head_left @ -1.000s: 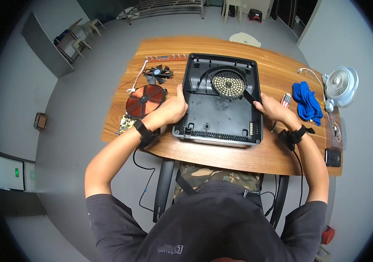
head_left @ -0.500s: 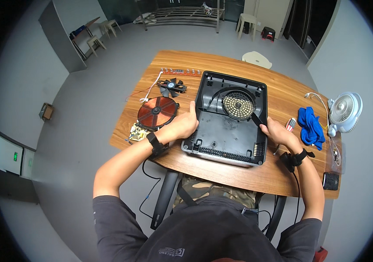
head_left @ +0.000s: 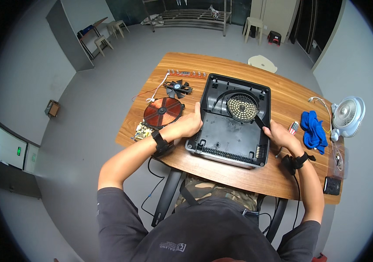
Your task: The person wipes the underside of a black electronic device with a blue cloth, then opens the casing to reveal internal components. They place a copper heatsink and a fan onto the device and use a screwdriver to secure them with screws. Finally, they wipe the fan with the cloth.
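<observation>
A black plastic induction cooker housing lies with its hollow inside facing up, a round vent grille toward its far end. My left hand is closed on its left side wall, the fingers partly hidden beyond the edge. On the opposite wall, my right hand grips the rim, thumb on top. Left of the housing sits a copper induction coil, close to my left wrist. Beyond the coil are a small black cooling fan and a narrow red circuit board.
A screwdriver lies by my right hand, with a blue cloth and a white desk fan farther right. A component board is partly under the coil. A small black box sits at the wooden table's right corner.
The whole view has shifted a little, so everything appears slightly farther right and lower. Both hands keep their places on the housing.
</observation>
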Motion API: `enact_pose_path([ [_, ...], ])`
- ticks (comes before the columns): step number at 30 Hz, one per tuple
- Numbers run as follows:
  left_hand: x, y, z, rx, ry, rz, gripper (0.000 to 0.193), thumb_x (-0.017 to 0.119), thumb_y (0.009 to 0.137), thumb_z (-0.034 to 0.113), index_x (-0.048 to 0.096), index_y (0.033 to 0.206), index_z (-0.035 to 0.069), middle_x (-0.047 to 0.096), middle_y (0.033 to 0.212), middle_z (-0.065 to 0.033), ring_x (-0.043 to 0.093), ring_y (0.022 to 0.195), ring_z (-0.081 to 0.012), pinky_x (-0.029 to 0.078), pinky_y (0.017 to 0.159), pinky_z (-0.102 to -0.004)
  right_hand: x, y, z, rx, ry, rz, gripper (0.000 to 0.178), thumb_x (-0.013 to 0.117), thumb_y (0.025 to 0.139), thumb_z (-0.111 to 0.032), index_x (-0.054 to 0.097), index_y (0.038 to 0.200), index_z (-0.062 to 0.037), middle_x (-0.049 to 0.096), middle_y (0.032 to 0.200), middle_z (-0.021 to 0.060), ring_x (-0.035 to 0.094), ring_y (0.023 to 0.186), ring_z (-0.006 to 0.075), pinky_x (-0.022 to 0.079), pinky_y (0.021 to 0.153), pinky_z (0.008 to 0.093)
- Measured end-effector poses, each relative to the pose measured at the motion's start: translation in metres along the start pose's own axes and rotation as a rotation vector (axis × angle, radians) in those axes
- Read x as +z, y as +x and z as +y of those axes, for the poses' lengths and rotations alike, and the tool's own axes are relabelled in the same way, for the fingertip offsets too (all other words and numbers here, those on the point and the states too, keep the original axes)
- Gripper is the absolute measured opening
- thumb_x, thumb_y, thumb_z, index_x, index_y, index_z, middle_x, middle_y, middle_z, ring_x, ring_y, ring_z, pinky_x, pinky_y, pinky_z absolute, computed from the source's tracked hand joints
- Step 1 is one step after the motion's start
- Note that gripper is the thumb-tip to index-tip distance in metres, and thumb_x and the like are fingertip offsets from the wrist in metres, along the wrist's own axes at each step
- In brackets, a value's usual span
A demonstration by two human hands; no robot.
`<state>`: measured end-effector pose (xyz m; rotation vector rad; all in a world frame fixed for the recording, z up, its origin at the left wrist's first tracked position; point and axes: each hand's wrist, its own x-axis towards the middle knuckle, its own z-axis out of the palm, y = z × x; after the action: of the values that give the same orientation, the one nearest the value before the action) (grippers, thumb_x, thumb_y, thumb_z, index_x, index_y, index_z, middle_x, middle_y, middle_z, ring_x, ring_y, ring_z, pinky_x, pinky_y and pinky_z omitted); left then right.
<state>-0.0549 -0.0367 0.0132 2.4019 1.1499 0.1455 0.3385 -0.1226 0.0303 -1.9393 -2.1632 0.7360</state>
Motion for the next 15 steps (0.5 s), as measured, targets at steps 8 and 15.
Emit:
enact_pose_path([
  [8, -0.026, -0.014, 0.014, -0.187, -0.022, 0.064, 0.071, 0.056, 0.101, 0.027, 0.023, 0.155, -0.004, 0.066, 0.105, -0.0392, 0.066, 0.103, -0.0513, 0.052, 0.094, -0.0543, -0.006, 0.000, -0.001, -0.003, -0.071, 0.029, 0.051, 0.058, 0.103, -0.043, 0.060, 0.107, 0.0086, 0.068, 0.100, 0.0360, 0.066, 0.097, 0.0508, 0.053, 0.086, 0.0534],
  [15, -0.081, -0.054, -0.011, -0.081, 0.024, 0.217, 0.036, 0.059, 0.097, 0.022, 0.066, 0.122, -0.003, 0.073, 0.109, -0.0222, 0.071, 0.101, -0.0368, 0.055, 0.093, -0.0425, -0.053, -0.013, -0.040, 0.103, -0.286, -0.012, 0.075, 0.055, 0.096, -0.067, 0.067, 0.078, 0.0047, 0.067, 0.078, 0.0305, 0.068, 0.080, 0.0491, 0.055, 0.075, 0.0532],
])
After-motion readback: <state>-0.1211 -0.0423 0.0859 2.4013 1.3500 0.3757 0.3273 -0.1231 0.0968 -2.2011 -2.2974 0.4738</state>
